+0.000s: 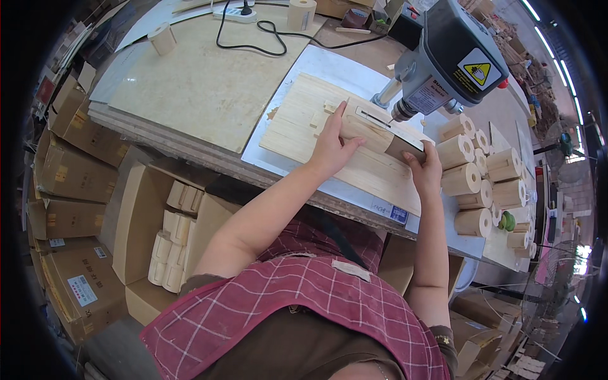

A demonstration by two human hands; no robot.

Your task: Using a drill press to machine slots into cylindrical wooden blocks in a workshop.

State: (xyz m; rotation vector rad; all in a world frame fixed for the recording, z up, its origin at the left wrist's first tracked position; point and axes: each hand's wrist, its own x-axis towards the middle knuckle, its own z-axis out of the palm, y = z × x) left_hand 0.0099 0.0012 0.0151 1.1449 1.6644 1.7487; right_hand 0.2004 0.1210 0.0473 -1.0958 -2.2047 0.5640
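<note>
Under the chuck of the drill press (437, 69) a wooden cylinder (372, 135) lies on its side on a light wooden board (361, 168). Along its top runs a pale strip with a long slot (375, 118), close below the drill's tip. My left hand (334, 145) is closed around the cylinder's left end, thumb on the near side. At the right end, my right hand (425, 168) grips it with the thumb in front. A darker grey-brown part (403, 147) shows beside the right thumb; what it is I cannot make out.
Several bored wooden cylinders (461, 180) stand stacked to the right, with a green roll (506, 220) among them. A black cable (272, 28) crosses the far tabletop from a power strip (235, 14). On the left below, an open carton (136, 221) holds wooden pieces.
</note>
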